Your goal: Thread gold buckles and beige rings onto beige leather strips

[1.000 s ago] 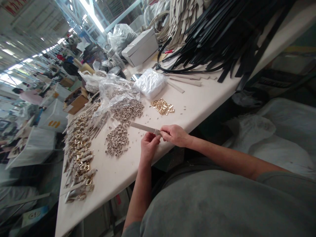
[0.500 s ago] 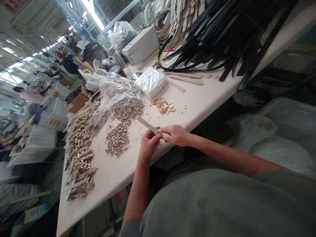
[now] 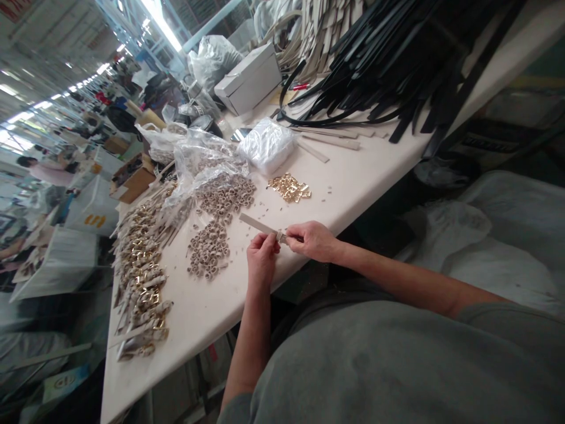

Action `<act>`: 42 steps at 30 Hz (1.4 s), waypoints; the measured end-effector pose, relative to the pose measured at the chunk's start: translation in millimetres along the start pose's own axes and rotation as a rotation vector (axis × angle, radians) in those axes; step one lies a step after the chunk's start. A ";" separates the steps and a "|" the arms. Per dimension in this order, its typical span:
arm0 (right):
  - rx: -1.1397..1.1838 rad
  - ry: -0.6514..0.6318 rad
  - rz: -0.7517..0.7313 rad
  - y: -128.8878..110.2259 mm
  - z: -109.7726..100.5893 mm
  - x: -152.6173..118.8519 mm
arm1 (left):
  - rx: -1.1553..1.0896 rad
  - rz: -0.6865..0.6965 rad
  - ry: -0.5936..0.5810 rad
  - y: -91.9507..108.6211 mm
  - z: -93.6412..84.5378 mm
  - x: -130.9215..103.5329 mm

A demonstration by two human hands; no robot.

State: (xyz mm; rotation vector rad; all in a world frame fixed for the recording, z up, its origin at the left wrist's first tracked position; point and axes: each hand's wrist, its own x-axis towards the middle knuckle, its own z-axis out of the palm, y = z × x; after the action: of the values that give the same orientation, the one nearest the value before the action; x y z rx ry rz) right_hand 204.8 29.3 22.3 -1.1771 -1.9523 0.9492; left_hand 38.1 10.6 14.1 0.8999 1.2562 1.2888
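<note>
Over the table's near edge, my left hand (image 3: 262, 253) is closed on a light beige strap (image 3: 256, 222), whose flat end points to the upper left. My right hand (image 3: 314, 240) pinches the other end of the same strap. A small beige loop (image 3: 279, 235) sits around the strap between my hands; its exact fit is partly hidden by my fingers. Beyond the strap lies a pile of gold buckles (image 3: 289, 188). A heap of small beige loops (image 3: 207, 253) lies on the table to the left of my left hand.
Straps with gold buckles (image 3: 143, 277) line the table's left side. Clear plastic bags (image 3: 267, 145), a white box (image 3: 249, 78) and a bundle of black straps (image 3: 379, 65) stand or lie toward the back. A person (image 3: 50, 171) is at the far left.
My left hand has drawn back a little to the left, apart from my right hand. The strap now lies flatter, with the loop showing between my hands.
</note>
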 end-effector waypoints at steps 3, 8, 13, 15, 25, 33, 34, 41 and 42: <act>-0.004 -0.035 -0.018 0.3 -1.1 0.2 | -0.009 -0.060 -0.054 3.6 0.4 0.1; 0.056 -0.103 -0.065 0.2 -6.3 -0.2 | -0.024 -0.143 -0.087 6.9 -0.1 1.7; 0.168 -0.084 -0.001 -0.7 -10.1 1.2 | -0.022 -0.080 -0.122 2.5 -1.7 -2.5; 0.207 -0.100 0.016 -0.6 -10.9 2.3 | 0.020 -0.021 -0.119 -2.1 -2.6 -4.6; 0.158 0.041 0.038 0.3 -0.2 -1.2 | 0.083 0.049 0.016 -9.8 1.6 -6.7; 0.176 0.012 0.032 1.6 -1.4 0.7 | -0.022 -0.049 -0.007 -6.9 -0.7 -2.9; 0.189 0.002 0.030 2.2 -2.0 0.9 | -0.012 -0.056 -0.007 -6.5 -0.3 -2.4; 0.094 0.013 0.058 0.3 0.1 2.8 | -0.031 0.010 0.083 -7.4 3.9 -2.1; 0.068 0.023 0.070 -0.6 1.0 3.2 | -0.030 0.009 0.095 -8.0 4.0 -2.3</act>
State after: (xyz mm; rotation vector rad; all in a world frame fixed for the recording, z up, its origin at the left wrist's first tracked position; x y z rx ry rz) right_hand 202.5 31.7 22.8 -1.2186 -1.8567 1.0261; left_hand 43.8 8.0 7.3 0.8329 1.3040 1.3676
